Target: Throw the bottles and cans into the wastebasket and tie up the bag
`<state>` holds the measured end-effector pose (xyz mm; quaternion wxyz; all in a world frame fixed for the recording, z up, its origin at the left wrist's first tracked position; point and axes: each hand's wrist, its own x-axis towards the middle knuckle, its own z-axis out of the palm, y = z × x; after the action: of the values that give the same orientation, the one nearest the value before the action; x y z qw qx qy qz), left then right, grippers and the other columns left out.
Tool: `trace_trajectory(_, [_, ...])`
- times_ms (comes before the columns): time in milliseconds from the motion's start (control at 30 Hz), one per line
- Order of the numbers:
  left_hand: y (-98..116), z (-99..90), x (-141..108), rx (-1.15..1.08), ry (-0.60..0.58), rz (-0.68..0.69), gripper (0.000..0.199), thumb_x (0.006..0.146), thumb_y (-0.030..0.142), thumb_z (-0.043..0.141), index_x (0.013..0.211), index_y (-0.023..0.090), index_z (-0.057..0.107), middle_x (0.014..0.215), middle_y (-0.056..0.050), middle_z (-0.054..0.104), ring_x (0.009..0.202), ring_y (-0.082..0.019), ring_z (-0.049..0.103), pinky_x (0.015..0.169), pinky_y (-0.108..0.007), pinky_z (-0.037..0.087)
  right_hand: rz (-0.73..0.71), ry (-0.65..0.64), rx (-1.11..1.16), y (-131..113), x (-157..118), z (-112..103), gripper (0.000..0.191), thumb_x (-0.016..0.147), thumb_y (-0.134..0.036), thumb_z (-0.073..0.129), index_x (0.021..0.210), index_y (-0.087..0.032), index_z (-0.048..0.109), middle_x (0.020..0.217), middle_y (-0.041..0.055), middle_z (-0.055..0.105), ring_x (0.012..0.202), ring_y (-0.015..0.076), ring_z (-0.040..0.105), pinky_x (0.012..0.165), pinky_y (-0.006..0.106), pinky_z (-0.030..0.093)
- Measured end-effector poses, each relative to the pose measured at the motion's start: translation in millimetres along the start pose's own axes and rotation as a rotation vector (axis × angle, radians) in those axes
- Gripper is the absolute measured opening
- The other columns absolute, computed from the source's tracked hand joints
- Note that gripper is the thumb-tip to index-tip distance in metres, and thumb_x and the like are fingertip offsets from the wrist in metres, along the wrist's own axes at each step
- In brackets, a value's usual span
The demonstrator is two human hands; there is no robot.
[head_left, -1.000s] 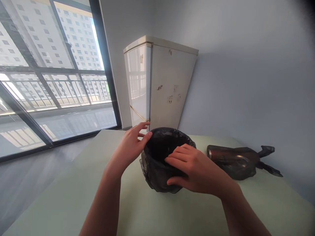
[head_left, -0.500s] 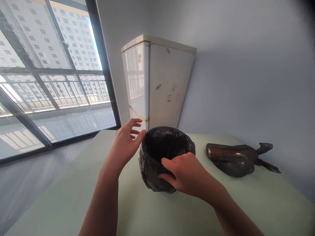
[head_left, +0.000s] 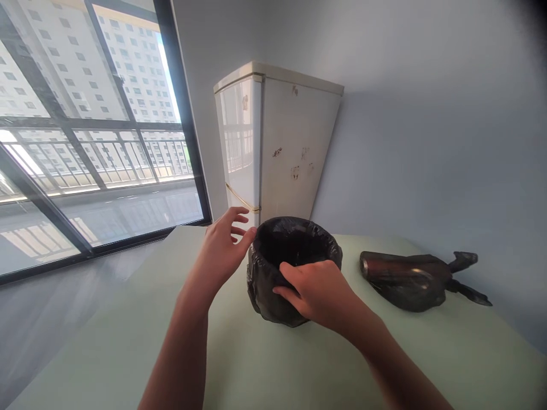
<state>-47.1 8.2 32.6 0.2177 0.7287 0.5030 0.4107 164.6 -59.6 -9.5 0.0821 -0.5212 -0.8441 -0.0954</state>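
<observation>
A round bin lined with a black plastic bag (head_left: pixel 269 296) stands on the pale green table, its dark mouth facing up. The bag is folded over the rim and hangs down outside. My right hand (head_left: pixel 318 290) is at the near right rim, thumb and a finger closed on the bag's edge; its other fingers are hidden. Beside the left rim, my left hand (head_left: pixel 226 242) has its fingers apart and curved, holding nothing, with the thumb tip close to the bag.
To the right on the table (head_left: pixel 239 364) lies a tied black bag (head_left: pixel 410 282) with a reddish-brown cylinder in it. A white fridge (head_left: pixel 294 142) stands behind the table. Glass doors (head_left: pixel 98 136) are at the left.
The bin's near side has tipped or lifted slightly, and its lower edge sits a little higher in view. Both hands keep nearly the same pose around it. The whole view has shifted slightly.
</observation>
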Motion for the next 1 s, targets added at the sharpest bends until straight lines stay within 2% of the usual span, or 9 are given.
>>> trace_trajectory(200, [1,0.0,0,0.01,-0.006,-0.005,0.034,0.096,0.042,0.063,0.127,0.028,0.061,0.125,-0.006,0.07,0.098,-0.021,0.071,0.082,-0.036,0.061,0.063,0.028,-0.01,11,8,0,0.03,0.105,-0.039,0.051,0.081,-0.021,0.047,0.056,-0.0034,0.053,0.048,0.0115,0.039,0.055,0.029,0.012])
trace_trajectory(433, [3,1.2,0,0.008,-0.014,-0.007,0.034,0.096,0.042,0.062,0.127,0.028,0.061,0.125,-0.006,0.07,0.097,-0.021,0.071,0.082,-0.036,0.061,0.136,0.025,0.018,21,3,-5,0.028,0.102,-0.032,0.048,0.077,-0.022,0.04,0.056,-0.0045,0.049,0.049,0.0113,0.029,0.056,0.029,0.013])
trace_trajectory(700, [3,1.4,0,0.004,-0.011,-0.006,0.033,0.096,0.04,0.063,0.126,0.029,0.061,0.125,-0.005,0.07,0.097,-0.021,0.072,0.081,-0.037,0.062,0.251,0.065,-0.017,25,8,2,0.028,0.096,-0.03,0.05,0.073,-0.021,0.038,0.05,-0.0057,0.036,0.05,0.0114,0.02,0.058,0.031,0.011])
trace_trajectory(1000, [3,1.0,-1,-0.001,-0.011,0.002,0.033,0.095,0.041,0.063,0.125,0.028,0.062,0.125,-0.006,0.071,0.097,-0.022,0.072,0.08,-0.037,0.062,0.329,0.065,-0.031,23,12,7,0.037,0.097,-0.038,0.051,0.067,-0.02,0.041,0.051,-0.0045,0.038,0.051,0.0112,0.016,0.058,0.031,0.011])
